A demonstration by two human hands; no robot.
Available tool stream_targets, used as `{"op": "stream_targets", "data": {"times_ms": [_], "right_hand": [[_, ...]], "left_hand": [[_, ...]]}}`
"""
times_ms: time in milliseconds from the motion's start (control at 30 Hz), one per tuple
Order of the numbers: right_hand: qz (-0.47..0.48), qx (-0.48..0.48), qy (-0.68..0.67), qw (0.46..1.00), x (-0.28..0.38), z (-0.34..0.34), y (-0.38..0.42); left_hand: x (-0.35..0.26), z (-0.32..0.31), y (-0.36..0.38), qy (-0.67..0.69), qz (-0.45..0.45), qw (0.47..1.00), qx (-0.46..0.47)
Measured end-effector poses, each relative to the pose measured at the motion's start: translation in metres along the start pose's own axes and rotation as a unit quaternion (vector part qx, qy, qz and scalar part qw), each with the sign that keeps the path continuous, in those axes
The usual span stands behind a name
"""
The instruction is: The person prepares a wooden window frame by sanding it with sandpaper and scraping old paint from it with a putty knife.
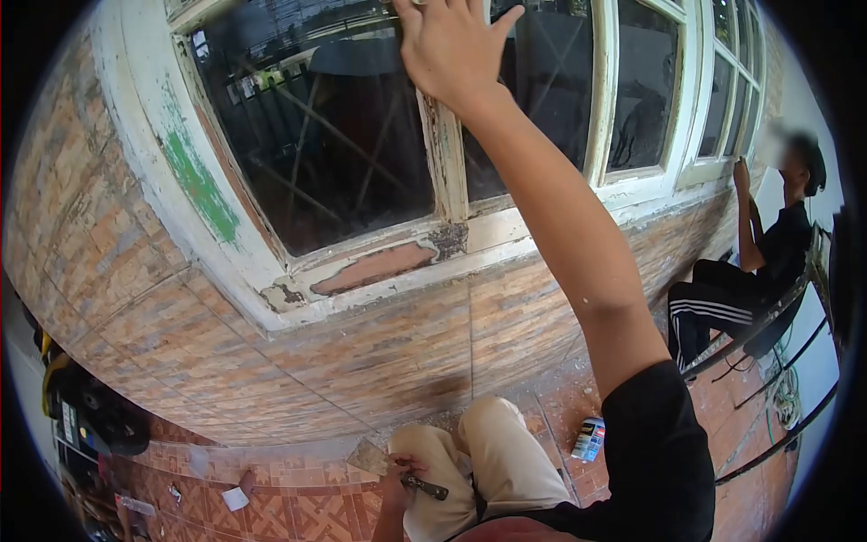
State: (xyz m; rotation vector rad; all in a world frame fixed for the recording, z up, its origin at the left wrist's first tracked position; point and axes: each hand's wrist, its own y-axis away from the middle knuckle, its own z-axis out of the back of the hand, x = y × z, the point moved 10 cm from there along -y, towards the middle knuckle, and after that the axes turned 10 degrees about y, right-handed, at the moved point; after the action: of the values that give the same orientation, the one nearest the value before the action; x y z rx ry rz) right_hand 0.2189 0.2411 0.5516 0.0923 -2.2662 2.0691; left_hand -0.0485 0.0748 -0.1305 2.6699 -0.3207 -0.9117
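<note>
My right hand [456,50] reaches up against the window frame [449,172], fingers spread across the upright bar; its fingertips run out of the top of the view. Low down by my knee, my left hand [396,483] is closed round the dark handle of a putty knife [368,457], whose wide, dirty blade points up and left. Old white paint on the frame is worn, with a green patch [200,187] on the left side and a bare reddish patch [375,268] on the bottom rail. Dark glass panes [312,135] sit within the frame.
On the right, another person [777,235] sits with a hand at the farther window. A paint can [589,440] stands on the tiled floor by my leg. Black metal bars [759,339] and a coiled hose [787,397] lie right. A white scrap [235,499] and a motorbike [86,411] are left.
</note>
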Motion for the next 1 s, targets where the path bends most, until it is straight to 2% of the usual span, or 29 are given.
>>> {"op": "stream_targets", "data": {"times_ms": [67, 100, 133, 200, 267, 333, 433, 567, 667, 767, 867, 933, 1000], "right_hand": [[0.076, 0.052, 0.057, 0.994, 0.001, -0.001, 0.016], [0.088, 0.007, 0.056, 0.994, -0.001, 0.003, 0.031], [0.089, 0.006, 0.054, 0.995, -0.006, 0.002, 0.050], [0.094, 0.081, -0.026, 0.992, -0.012, -0.002, 0.090], [0.090, 0.090, -0.027, 0.991, -0.008, 0.002, 0.110], [0.087, 0.091, -0.031, 0.992, -0.003, -0.001, 0.108], [0.076, 0.008, -0.048, 0.996, 0.007, -0.003, 0.061], [0.020, 0.004, -0.046, 0.999, 0.010, -0.005, 0.008], [0.031, 0.027, -0.034, 0.999, 0.003, -0.005, 0.025], [0.091, 0.087, -0.039, 0.991, -0.001, 0.002, 0.074], [0.123, 0.105, -0.062, 0.985, -0.006, 0.006, 0.124], [0.127, 0.095, -0.047, 0.986, -0.008, 0.001, 0.121], [0.147, 0.044, -0.072, 0.985, 0.007, 0.006, 0.091]], "left_hand": [[0.006, 0.002, 0.002, 0.016, 0.005, 1.000, -0.011], [0.007, 0.002, -0.002, 0.016, 0.007, 1.000, -0.010], [0.006, 0.004, -0.003, 0.012, 0.012, 1.000, -0.012], [0.002, -0.002, 0.000, 0.013, 0.006, 1.000, -0.010], [0.002, -0.009, 0.002, 0.016, 0.003, 1.000, -0.003], [0.004, -0.009, 0.002, 0.037, 0.013, 0.999, -0.015], [-0.001, -0.014, 0.006, 0.014, 0.001, 1.000, -0.019], [0.003, 0.009, -0.001, -0.020, -0.013, 0.999, -0.034], [0.002, 0.010, 0.006, -0.015, -0.015, 0.999, -0.045], [-0.001, -0.005, 0.006, -0.007, -0.019, 1.000, -0.015], [0.000, -0.014, 0.008, -0.001, 0.016, 1.000, -0.004], [0.002, -0.018, 0.005, 0.003, 0.018, 1.000, 0.004], [-0.001, -0.010, 0.004, -0.042, -0.022, 0.999, 0.017]]}}
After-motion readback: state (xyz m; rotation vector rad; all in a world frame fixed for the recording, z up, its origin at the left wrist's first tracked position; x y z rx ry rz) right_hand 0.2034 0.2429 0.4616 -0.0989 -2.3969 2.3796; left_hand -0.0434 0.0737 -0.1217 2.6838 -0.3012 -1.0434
